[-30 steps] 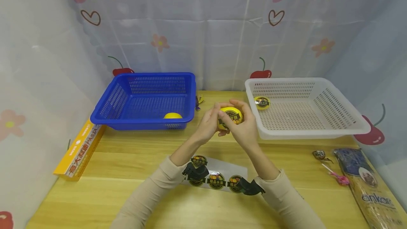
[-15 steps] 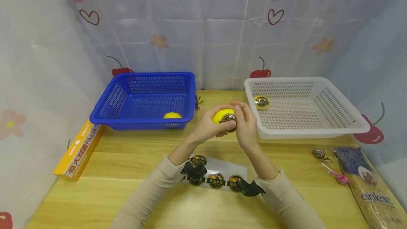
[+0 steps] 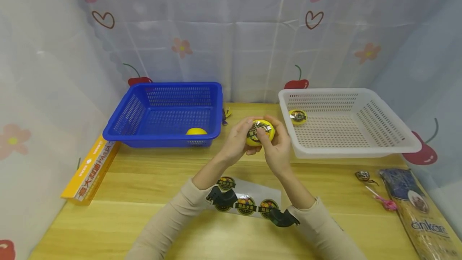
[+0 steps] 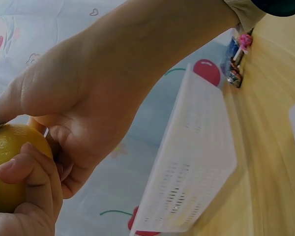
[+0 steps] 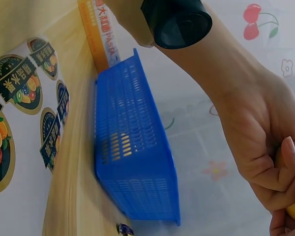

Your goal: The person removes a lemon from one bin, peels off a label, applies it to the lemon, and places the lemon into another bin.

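Both hands hold one lemon above the table in the head view. My left hand grips its left side with curled fingers. On the right side my right hand wraps round it, and that thumb presses on the dark round label stuck to the lemon's face. In the left wrist view the lemon shows bare yellow skin between the fingers. Below the forearms lies a white sheet with several round fruit labels, partly hidden by the black wrist straps.
A blue basket at back left holds a yellow lemon. The white basket at back right holds a labelled lemon. Left is an orange pasta box; right are a pasta bag, a lollipop and a wrapped sweet.
The lemon has turned in the hands, so its label faces the camera again. Half a second ago the left thumb lay over the label; now the right thumb presses it.
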`<state>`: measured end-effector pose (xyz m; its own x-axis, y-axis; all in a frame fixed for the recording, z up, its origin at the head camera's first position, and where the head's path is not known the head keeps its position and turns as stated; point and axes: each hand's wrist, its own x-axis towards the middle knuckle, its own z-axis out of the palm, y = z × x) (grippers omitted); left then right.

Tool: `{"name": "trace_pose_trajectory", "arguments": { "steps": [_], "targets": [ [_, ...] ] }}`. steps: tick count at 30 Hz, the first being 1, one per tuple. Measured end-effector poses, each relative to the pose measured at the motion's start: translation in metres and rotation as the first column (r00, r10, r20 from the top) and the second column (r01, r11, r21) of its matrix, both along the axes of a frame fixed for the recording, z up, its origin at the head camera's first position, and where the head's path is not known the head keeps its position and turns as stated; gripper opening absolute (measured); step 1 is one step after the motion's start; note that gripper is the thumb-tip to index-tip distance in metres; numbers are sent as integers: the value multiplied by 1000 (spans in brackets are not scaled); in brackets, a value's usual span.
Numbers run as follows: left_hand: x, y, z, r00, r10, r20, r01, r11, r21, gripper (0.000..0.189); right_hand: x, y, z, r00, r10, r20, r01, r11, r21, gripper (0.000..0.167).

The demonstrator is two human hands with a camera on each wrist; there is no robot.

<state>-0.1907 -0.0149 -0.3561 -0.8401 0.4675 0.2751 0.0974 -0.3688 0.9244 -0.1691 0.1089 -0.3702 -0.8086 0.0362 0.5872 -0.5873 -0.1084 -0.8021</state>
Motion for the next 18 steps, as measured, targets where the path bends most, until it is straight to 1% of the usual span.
{"name": "trace_pose_trajectory", "arguments": {
  "steps": [3, 5, 7, 9, 12, 15, 16, 18],
  "targets": [
    [1, 1, 1, 998, 14, 64, -16, 999, 29, 42, -1, 1, 1, 997, -71, -39, 74, 995, 67, 31],
    [1, 1, 3, 993, 8, 116, -13, 999, 42, 42, -2, 1, 1, 993, -107, -52, 112, 990, 91, 30],
    [1, 1, 5, 986, -3, 164, -6, 999, 51, 43, -2, 1, 2, 991, -125, -48, 129, 988, 88, 32],
    [1, 1, 7, 983, -16, 185, 7, 999, 53, 49, -2, 2, 3, 989, -142, -33, 145, 986, 85, 36],
    [2, -1, 7, 985, -46, 168, 39, 998, 49, 63, -1, 2, 6, 987, -162, -2, 161, 982, 97, 38],
    [2, -3, 4, 993, -64, 102, 63, 998, 8, 81, 1, 1, 9, 986, -157, 48, 150, 980, 131, 34],
    [2, -4, 3, 995, -65, 81, 66, 998, -11, 82, 1, 1, 9, 987, -148, 67, 138, 981, 136, 32],
    [2, -6, 1, 997, -58, 45, 60, 997, -51, 76, 1, 0, 10, 986, -133, 99, 118, 983, 139, 29]
  ]
}}
